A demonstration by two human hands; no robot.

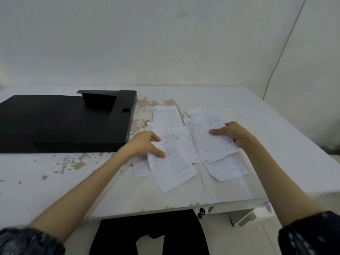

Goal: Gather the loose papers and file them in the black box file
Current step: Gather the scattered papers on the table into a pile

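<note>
Head view: white chipped worktop (239, 111), black box file (60, 124) lying open and flat at left, lid flap up at its far side, nothing inside that I can see. Loose papers (176, 144) spread in an overlapping scatter just right of the file, near the worktop's front edge. Left hand (145, 142) rests on the left part of the scatter, fingers spread, flat on a sheet, nothing pinched. Right hand (231, 133) grips the right edge of a sheet (211, 142), thumb on top, fingers underneath, so clamped on that sheet; whether more sheets are in the pinch, cannot tell.

Step in hand, by my read: gathering, early. Sheets not yet stacked, none in the file.

Next move likely calls for sweeping both hands inward to pull the scatter into one pile, catching the outliers at the far side and the one sticking out at front right, squaring the edges, then carrying the stack left into the open file. Thin sheets may slip or fold if dragged fast.
</note>
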